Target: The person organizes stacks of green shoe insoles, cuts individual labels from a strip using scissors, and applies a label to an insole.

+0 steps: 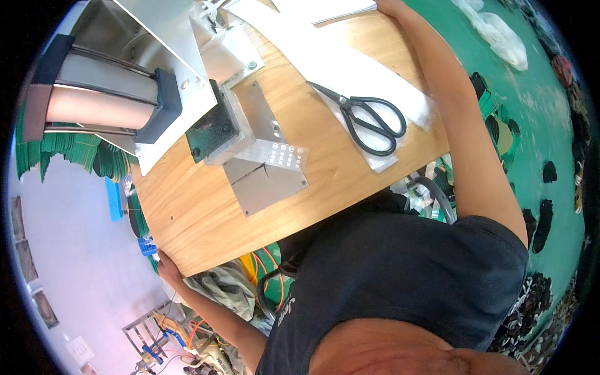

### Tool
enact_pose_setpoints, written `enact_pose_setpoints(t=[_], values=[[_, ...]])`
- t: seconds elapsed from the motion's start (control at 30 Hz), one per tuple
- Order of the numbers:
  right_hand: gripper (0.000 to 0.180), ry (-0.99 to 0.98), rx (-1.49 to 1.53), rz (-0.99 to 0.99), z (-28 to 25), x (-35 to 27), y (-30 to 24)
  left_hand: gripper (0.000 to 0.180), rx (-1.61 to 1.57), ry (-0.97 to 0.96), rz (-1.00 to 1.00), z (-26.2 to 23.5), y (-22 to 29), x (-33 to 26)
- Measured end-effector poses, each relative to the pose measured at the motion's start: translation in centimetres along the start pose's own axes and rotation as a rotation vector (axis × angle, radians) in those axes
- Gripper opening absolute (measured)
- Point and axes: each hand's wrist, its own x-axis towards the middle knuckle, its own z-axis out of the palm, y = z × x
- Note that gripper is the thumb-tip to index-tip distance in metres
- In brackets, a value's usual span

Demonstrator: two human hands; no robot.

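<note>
My left hand is at the near left corner of the wooden table. Its fingers are mostly hidden, and a small blue plastic piece sits just beyond them. At the top edge, my right hand reaches across to a stack of white sheets, with its fingers cut off by the frame. Between my arms, black-handled scissors lie on the table, partly over long white strips. To the left of the strips stands a machine with a metal plate fixed to the tabletop.
A pneumatic cylinder and a slanted metal panel rise at the far left. Green bundles hang behind them. On the green floor at right are a white plastic bag and dark scraps. Grey cloth lies below the table.
</note>
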Motion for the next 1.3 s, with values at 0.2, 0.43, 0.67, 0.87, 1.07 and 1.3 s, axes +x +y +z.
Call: enact_pose_setpoints(t=[0.2,0.43,0.67,0.87,1.07,1.3], values=[[0.044,0.068,-0.213,0.163,-0.7,-2.9,-4.7,0.081,0.211,0.029,-0.047,1.0,0.0,1.5],[0.052,-0.078,-0.965,-0.271,-12.5,6.6,0.2,0.079,0.14,-0.036,0.128,5.2,8.7,5.3],[0.071,-0.165,-0.376,-0.116,-10.7,-4.8,1.4,0.057,0.043,0.123,0.079,0.8,7.0,-0.2],[0.081,-0.236,-0.119,0.365,-18.5,-24.9,-3.4,0.027,-0.601,0.334,0.611,3.4,7.3,-6.9],[0.081,-0.151,-0.527,0.472,-20.5,-25.9,-5.1,0.039,-0.591,0.486,0.855,6.2,7.6,-5.4],[0.079,-0.208,-0.46,0.326,-14.8,-22.1,-3.9,0.045,-0.801,0.57,0.629,-6.1,7.3,-6.8]])
